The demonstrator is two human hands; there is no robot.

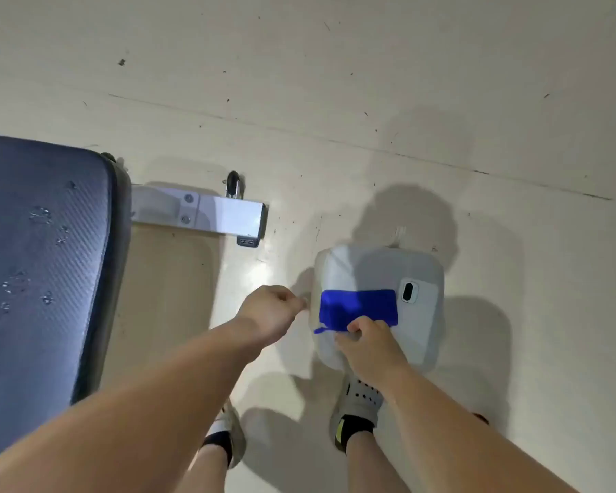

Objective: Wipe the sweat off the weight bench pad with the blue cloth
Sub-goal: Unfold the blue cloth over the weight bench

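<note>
The dark weight bench pad [43,265] fills the left side, with droplets of sweat [41,215] scattered over its ribbed surface. The blue cloth [356,307] lies folded on top of a white stool [377,268] at the right of centre. My right hand [367,345] pinches the cloth's near edge between thumb and fingers. My left hand [272,311] hovers just left of the stool, fingers curled loosely, holding nothing that I can see.
A white phone [415,291] lies on the stool right beside the cloth. The bench's metal foot bar [228,217] with a small wheel [233,181] juts out over the pale floor. My two shoes [358,407] stand below the stool.
</note>
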